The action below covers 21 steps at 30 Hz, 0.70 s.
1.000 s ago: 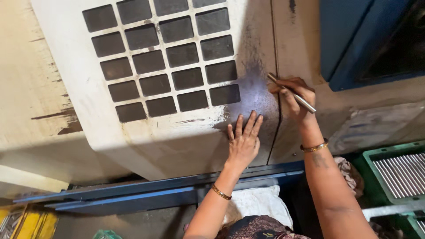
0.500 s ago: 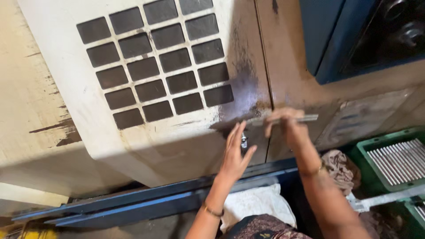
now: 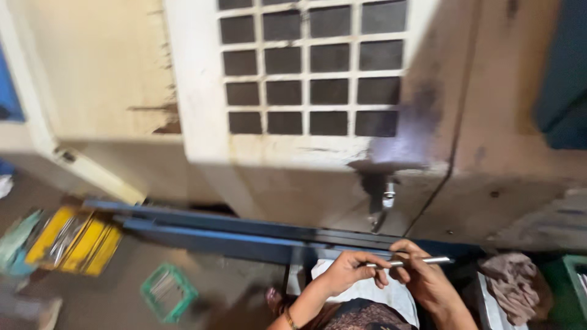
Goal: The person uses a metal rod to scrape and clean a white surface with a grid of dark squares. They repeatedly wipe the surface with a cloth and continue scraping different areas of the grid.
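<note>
— So where's the metal rod (image 3: 408,262)?

— Low in front of me, lying level between both hands. My left hand (image 3: 350,271) pinches one end with its fingers (image 3: 378,272) curled narrow round it; my right hand (image 3: 425,276) grips the middle, the tip poking out past it.

— What's around you?

— A cream machine panel (image 3: 202,91) with a dark square grille (image 3: 310,67) above, a blue rail (image 3: 232,235) below it, a rag (image 3: 512,286) on the right, yellow trays (image 3: 76,239) and a green crate (image 3: 168,292) on the floor.

Floor (image 3: 232,287): dark, stained concrete, blurred.
Yellow tray (image 3: 76,239): lies at left, holding thin metal pieces.
Green crate (image 3: 169,292): small, open-sided, just right of the tray.
Blue rails (image 3: 244,235): long, low along the machine base.
</note>
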Available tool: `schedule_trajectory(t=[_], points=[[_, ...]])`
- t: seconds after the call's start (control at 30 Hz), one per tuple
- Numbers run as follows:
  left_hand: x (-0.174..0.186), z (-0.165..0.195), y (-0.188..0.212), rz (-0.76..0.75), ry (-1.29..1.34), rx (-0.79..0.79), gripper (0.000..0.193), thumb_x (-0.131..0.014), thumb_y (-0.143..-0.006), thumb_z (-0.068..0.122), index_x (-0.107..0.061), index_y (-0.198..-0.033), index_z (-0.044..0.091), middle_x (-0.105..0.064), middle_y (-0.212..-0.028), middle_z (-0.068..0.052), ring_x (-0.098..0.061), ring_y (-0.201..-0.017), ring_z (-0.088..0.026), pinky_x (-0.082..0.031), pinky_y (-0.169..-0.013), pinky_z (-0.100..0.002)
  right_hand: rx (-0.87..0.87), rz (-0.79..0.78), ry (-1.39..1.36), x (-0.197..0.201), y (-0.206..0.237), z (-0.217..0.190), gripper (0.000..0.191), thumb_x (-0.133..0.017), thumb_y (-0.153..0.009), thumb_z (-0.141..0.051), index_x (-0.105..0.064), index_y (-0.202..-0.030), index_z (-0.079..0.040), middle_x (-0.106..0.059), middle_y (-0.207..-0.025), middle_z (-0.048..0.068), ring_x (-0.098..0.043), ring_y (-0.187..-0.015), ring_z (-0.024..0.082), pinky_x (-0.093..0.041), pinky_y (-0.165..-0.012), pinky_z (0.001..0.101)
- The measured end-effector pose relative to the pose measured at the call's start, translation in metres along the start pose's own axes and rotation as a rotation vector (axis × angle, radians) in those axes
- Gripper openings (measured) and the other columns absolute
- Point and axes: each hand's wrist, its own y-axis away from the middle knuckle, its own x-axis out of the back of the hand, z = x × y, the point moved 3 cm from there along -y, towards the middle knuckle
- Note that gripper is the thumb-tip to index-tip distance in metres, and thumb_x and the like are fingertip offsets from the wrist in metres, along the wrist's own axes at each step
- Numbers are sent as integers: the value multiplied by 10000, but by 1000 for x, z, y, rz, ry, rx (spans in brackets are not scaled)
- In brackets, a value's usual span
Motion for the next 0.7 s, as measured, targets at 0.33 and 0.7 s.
schedule_trajectory(t=[0.33, 0.7], points=[[16, 2, 16, 22, 497, -66, 388, -709, -1036, 299, -685, -1269, -10, -732, -974, -163, -710, -907, -264, -571, -894, -387, 98, -333, -440, -29, 9, -20, 895, -461, -971, -743, -583, -1352, 57, -546, -879, 152, -461, -818, 252, -375, -709, 385], [17, -2, 21, 48, 795, -62, 360, -685, -1048, 285, -707, -1275, 7, -731, -961, -165, -689, -886, -255, -543, -874, -388, 100, -259, -516, -5, 6, 10, 701, -442, -1132, -587, -588, -1435, 27, -532, -881, 139, -430, -846, 258, -382, -721, 401]])
